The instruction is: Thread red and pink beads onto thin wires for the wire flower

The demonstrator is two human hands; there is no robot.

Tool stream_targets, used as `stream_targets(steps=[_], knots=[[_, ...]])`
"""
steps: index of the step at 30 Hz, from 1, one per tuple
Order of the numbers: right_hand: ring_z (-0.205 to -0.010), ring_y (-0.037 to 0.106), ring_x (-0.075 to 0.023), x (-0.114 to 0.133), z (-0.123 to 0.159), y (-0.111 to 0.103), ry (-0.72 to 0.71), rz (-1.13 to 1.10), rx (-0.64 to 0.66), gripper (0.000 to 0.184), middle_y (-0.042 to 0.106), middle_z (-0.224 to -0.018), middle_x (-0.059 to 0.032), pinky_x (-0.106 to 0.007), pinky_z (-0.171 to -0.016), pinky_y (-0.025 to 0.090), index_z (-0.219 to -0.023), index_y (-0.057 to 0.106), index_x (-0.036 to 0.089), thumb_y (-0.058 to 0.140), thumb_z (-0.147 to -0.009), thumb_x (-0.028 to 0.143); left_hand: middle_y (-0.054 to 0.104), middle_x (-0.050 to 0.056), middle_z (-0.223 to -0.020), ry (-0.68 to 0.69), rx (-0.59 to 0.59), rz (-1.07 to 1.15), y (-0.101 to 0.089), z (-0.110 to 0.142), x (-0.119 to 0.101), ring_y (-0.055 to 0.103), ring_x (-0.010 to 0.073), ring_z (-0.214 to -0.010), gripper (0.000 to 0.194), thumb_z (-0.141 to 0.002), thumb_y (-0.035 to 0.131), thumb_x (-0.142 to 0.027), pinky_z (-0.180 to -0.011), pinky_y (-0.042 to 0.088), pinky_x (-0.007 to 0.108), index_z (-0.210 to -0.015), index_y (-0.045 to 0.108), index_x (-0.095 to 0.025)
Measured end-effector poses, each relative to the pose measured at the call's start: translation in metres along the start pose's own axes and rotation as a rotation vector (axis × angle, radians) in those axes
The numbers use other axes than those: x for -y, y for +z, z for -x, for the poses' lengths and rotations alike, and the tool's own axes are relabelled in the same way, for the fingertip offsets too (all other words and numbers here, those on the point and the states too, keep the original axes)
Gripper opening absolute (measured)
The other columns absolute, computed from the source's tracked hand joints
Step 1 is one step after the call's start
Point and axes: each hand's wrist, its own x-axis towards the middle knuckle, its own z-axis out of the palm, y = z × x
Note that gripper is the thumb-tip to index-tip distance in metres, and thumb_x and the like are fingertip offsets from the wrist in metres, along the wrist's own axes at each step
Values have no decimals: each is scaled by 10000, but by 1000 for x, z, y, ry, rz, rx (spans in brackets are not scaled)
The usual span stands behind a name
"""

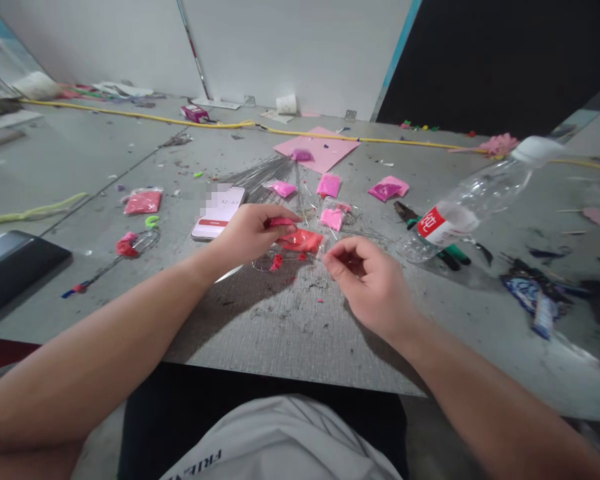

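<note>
My left hand [254, 233] is closed, with a pinkish-red soft lump [281, 221], apparently modelling clay, between thumb and fingers. Just beneath its fingertips lies a clear packet of orange-red clay [304, 241]. My right hand [367, 277] is pinched at the packet's right end; whether it grips the clear film or some small bit is hidden. Below the packet, a wire piece with red clay blobs [277, 261] rests on the table. Pink clay packets [332, 219] lie beyond my hands, beside a bundle of thin wires [263, 171].
A phone [220, 210] lies by my left hand. On the right, a clear bottle [473, 207] stands beside green-handled pliers [453, 257]. Another wire piece with red clay [127, 245] is at left. A yellow cable [220, 125] crosses the back; scraps litter the table.
</note>
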Motion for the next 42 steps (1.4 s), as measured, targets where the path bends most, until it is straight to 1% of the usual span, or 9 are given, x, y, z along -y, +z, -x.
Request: stream_targets(steps=[7, 14, 17, 23, 26, 30, 36, 39, 42], knots=[[-651, 614, -110, -1, 0, 0, -61, 21, -14, 113, 675, -760, 14, -248, -607, 497, -897, 655, 210, 672, -962, 301, 753, 108, -1123, -107, -68, 309, 6, -2, 4, 715, 131, -773, 467, -962, 576, -181, -782, 619, 313, -1426, 628, -169], [-660, 619, -113, -2, 0, -1, -87, 29, -24, 101, 681, -775, 12, -250, -613, 502, -907, 649, 213, 668, -965, 294, 684, 96, -1318, -163, -7, 546, 9, -1, -1, 678, 146, -1127, 573, -902, 641, -108, -1094, 538, 334, -1468, 581, -180], [-667, 624, -119, -1, 0, -2, -91, 34, -21, 102, 685, -780, 7, -257, -621, 510, -908, 648, 214, 665, -966, 296, 696, 79, -1305, -142, 9, 595, 9, -1, -1, 684, 139, -1152, 568, -902, 717, -170, -1115, 540, 328, -1454, 582, -191], [-673, 626, -128, 0, 0, -2, -85, 49, -15, 114, 688, -783, 0, -266, -620, 510, -907, 654, 217, 667, -965, 314, 751, 55, -904, -217, -124, 538, 6, -4, 2, 733, 125, -744, 177, -920, 735, -271, -764, 642, 282, -1050, 732, -152], [-677, 626, -128, 0, 0, -2, -85, 55, -8, 119, 685, -782, -1, -263, -617, 505, -899, 655, 215, 666, -965, 313, 683, 15, -712, -201, -176, 453, 1, -3, 0, 591, 85, -524, 181, -934, 726, -353, -498, 498, 229, -939, 720, -172], [-680, 628, -134, 0, 0, -2, -85, 70, -4, 119, 682, -775, -3, -266, -612, 499, -896, 657, 216, 664, -964, 314, 623, -6, -635, -179, -246, 390, 0, -3, -3, 459, 71, -465, 294, -939, 716, -469, -426, 359, 231, -857, 699, -187], [-689, 625, -135, -1, 0, -2, -109, 75, -5, 112, 687, -790, -5, -275, -632, 510, -903, 661, 217, 656, -968, 307, 760, 44, -915, -279, -105, 816, 6, -7, 1, 690, 124, -734, 289, -979, 650, -463, -706, 595, 274, -1080, 758, -215], [-692, 624, -135, -1, 0, -2, -119, 75, 1, 100, 684, -789, -3, -278, -639, 514, -914, 662, 218, 657, -968, 302, 781, 73, -1140, -285, -23, 935, 4, -6, 1, 737, 166, -1032, 313, -893, 771, -318, -937, 600, 325, -1190, 748, -222], [-686, 620, -134, -1, 0, -3, -134, 81, 0, 104, 678, -778, 2, -277, -635, 514, -903, 658, 222, 655, -969, 302, 771, 72, -1193, -286, 2, 905, 0, -5, 2, 723, 174, -1116, 348, -812, 844, -255, -900, 585, 293, -1145, 743, -233]])
